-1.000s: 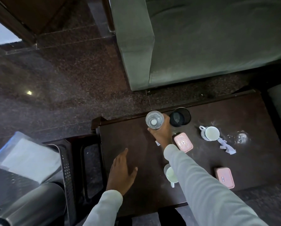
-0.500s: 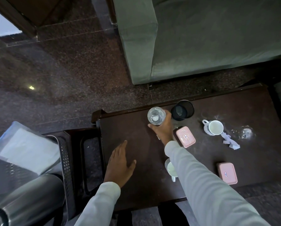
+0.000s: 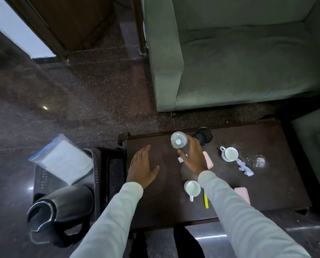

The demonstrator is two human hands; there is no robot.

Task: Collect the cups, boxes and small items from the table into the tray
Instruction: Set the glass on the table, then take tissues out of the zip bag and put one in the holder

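Green sofa (image 3: 239, 62) behind table; kettle (image 3: 62, 203), plastic bag (image 3: 62, 161) left.

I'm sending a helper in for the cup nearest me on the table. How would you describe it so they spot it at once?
On the dark table, look near the front edge, beside the person's right sleeve. The white cup stands upright there, handle toward the front edge, beside a yellow stick. The other white cup sits farther back, by crumpled paper.
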